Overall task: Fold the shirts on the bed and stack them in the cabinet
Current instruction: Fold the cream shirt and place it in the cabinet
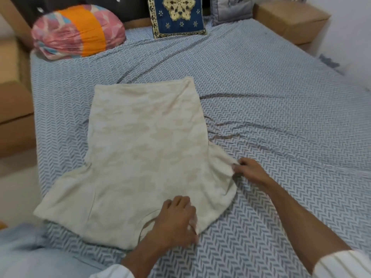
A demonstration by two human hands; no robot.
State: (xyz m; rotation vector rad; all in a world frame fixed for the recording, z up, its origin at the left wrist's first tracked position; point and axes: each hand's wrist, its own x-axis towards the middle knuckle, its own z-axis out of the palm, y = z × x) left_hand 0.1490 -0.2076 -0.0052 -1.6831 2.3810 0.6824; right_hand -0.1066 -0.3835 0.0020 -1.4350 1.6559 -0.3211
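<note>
A cream shirt [144, 145] with a faint pale pattern lies spread flat on the bed [271, 109], hem pointing away, collar toward me. My left hand [176, 219] rests on the near edge by the collar and shoulder, fingers curled around the fabric there. My right hand [251, 171] pinches the tip of the right sleeve at the shirt's right side. The left sleeve lies flat, spread out toward the near left. No cabinet is in view.
The bed has a blue-grey herringbone sheet. At its head sit a pink and orange bolster [78, 31], a blue embroidered cushion [176, 15] and a grey cushion [230, 9]. Brown wooden surrounds [291, 19] flank the bed. Light blue cloth [30, 253] lies at the near left.
</note>
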